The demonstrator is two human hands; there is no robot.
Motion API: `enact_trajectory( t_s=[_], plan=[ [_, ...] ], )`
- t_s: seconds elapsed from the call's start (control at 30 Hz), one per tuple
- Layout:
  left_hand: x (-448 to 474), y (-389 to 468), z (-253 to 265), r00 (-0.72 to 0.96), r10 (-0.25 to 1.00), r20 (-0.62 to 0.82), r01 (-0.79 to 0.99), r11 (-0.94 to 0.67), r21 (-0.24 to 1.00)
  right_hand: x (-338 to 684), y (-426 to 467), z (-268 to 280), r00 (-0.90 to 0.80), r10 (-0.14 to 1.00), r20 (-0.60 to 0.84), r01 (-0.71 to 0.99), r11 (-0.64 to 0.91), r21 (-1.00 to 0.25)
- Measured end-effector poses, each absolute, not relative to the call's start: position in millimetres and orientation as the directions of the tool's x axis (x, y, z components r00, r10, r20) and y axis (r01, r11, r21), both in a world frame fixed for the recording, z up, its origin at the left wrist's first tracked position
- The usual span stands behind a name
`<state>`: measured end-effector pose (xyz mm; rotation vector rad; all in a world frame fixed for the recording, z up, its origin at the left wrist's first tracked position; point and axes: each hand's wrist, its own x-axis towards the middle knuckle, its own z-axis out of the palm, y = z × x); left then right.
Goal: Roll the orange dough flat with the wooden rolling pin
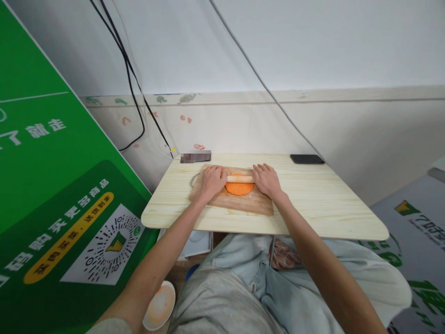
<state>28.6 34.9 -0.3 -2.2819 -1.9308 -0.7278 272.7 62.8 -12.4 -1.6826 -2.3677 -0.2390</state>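
A light wooden rolling pin (239,178) lies across a flattened sheet of orange dough (239,189). My left hand (213,180) is closed over the pin's left end, and my right hand (266,178) over its right end; both ends are hidden beneath the palms. Under the dough is a wooden cutting board (255,204), slightly turned, with a metal ring handle (193,179) at its left side. The dough shows mostly on the near side of the pin, with a thin strip beyond it.
The board rests on a pale wood-grain table (323,208). One phone (195,157) lies at the back left, another dark phone (307,159) at the back right. Below left stands a white bowl (160,306) with orange residue. Cables (130,69) hang along the wall; a green panel (45,162) borders the left.
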Motion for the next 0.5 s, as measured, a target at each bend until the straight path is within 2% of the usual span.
enact_trajectory(
  t_s=[0.23,0.5],
  plan=[
    [28,29,0,0.132,0.902,0.411,0.929,-0.257,0.266,270,31,-12,-0.240,0.903,0.356,0.957,0.282,-0.071],
    [29,29,-3,0.150,0.897,0.416,0.920,-0.281,0.274,264,0,-15,-0.194,0.904,0.382,0.971,0.234,-0.059]
  ],
)
